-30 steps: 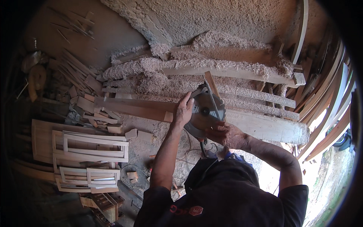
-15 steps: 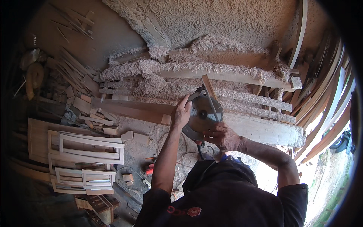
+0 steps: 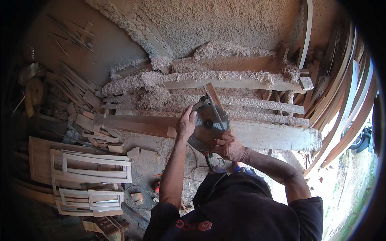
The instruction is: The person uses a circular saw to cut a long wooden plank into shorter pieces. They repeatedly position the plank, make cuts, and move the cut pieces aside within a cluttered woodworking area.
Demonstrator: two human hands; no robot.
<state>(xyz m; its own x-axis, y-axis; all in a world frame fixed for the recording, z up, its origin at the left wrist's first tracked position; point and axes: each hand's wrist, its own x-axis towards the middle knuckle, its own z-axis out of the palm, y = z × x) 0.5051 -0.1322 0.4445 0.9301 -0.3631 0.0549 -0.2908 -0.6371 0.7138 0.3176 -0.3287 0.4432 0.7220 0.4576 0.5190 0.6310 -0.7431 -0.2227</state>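
The right hand (image 3: 233, 148) is curling its fingers (image 3: 224, 141) at one saw (image 3: 206, 131), grip unclear, while the left hand (image 3: 185, 125) is still gripping its left side, the saw now sitting slightly further left in view, before one thick beam (image 3: 277, 136).

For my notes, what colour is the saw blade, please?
The saw blade is grey, clearest in the head view.

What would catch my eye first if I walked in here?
Probably the big circular saw in the middle, with the left hand at its left edge and the right hand at its lower right. Beyond it, curly wood shavings cover much of the beams; at lower left lie pale wooden frames.
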